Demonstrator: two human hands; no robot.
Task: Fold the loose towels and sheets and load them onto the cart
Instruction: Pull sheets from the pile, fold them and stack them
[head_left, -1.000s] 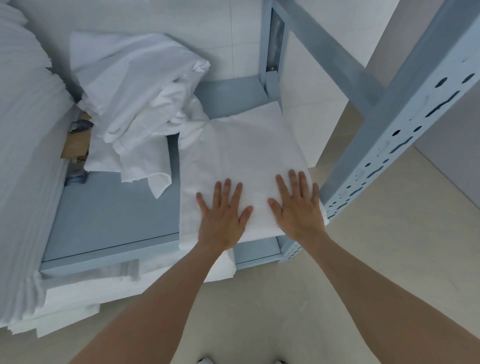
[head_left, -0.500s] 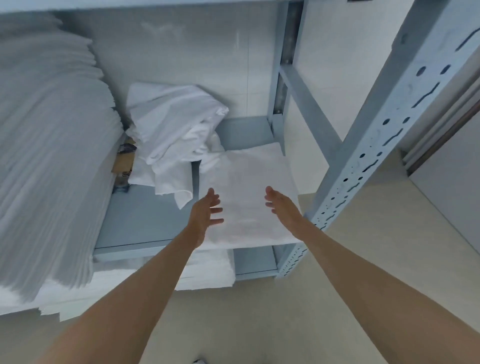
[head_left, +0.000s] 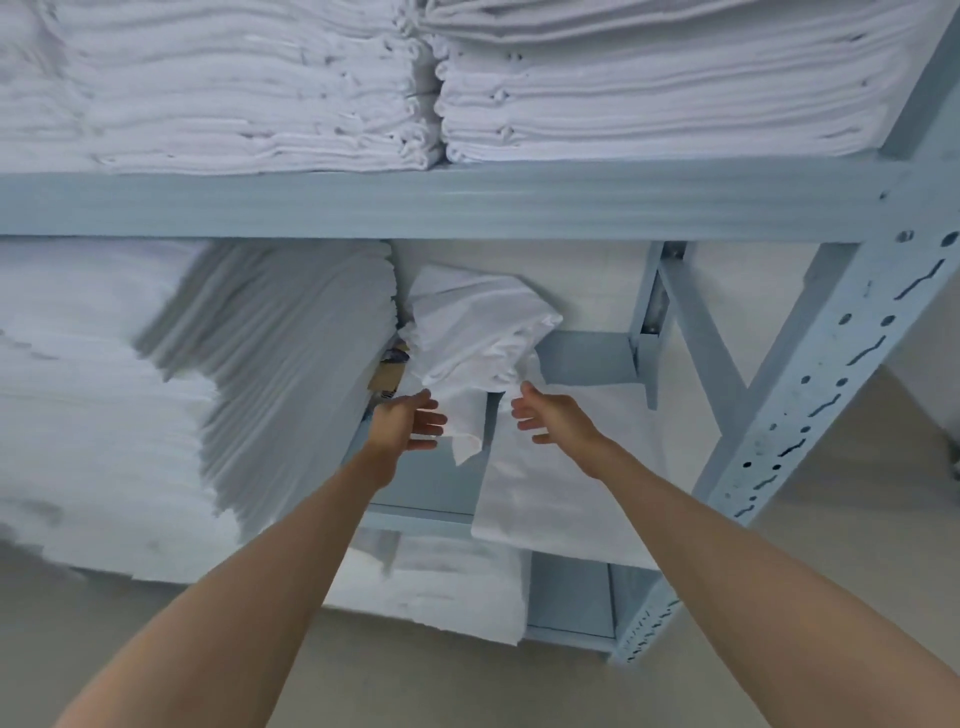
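Head view: looking at a pale blue metal rack (head_left: 467, 205), its perforated upright (head_left: 810, 415) slanting down the right side. Sitting on the upper shelf, two thick stacks of folded white towels (head_left: 322, 88), ribbed along their edges. Filling the left of the middle shelf, a tall pile of folded sheets (head_left: 249, 374), blurred. Slumping at the back of that shelf, a crumpled loose sheet (head_left: 478, 332), smooth and thin, one corner hanging forward. Lying flat at the shelf's right front edge, a folded white sheet (head_left: 561, 478). Reaching toward the crumpled sheet, left hand (head_left: 410, 421) and right hand (head_left: 550, 418), fingers spread and relaxed, gripping nothing, fingertips just short of or brushing the cloth. Compared with half a second ago, hands extending farther back, away from the folded sheet; camera tilting up.
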